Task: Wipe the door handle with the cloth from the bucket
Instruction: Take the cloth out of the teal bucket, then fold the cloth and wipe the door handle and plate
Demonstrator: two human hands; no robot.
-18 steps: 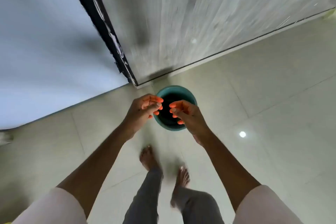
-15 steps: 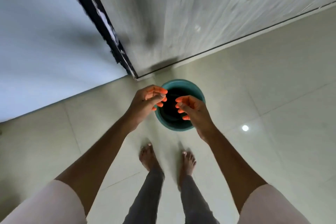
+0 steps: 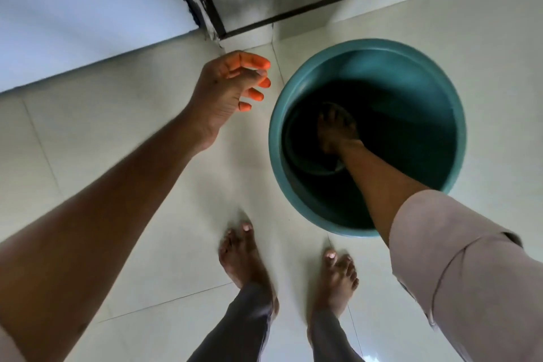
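Bare feet (image 3: 249,261) on pale tiled floor (image 3: 123,244), nearest. Right hand (image 3: 335,129) is down inside the teal bucket (image 3: 452,114), fingers spread near the bottom; too dark to tell if it's got the cloth. Left hand (image 3: 229,88) hangs beside the rim, loosely curled, holding nothing. Door frame (image 3: 202,0) beyond.

The person is wearing a pale, pinkish-beige top whose short right sleeve (image 3: 467,267) is showing at about 4 o'clock, with a stitched hem and a folded crease running across it. The left hand (image 3: 226,91), at about 11 o'clock, is showing orange-stained fingertips (image 3: 255,62). Grey trouser legs (image 3: 244,329) are covering both legs down to the ankles at 6 o'clock, and both feet (image 3: 241,258) are going bare, with pale toenails.
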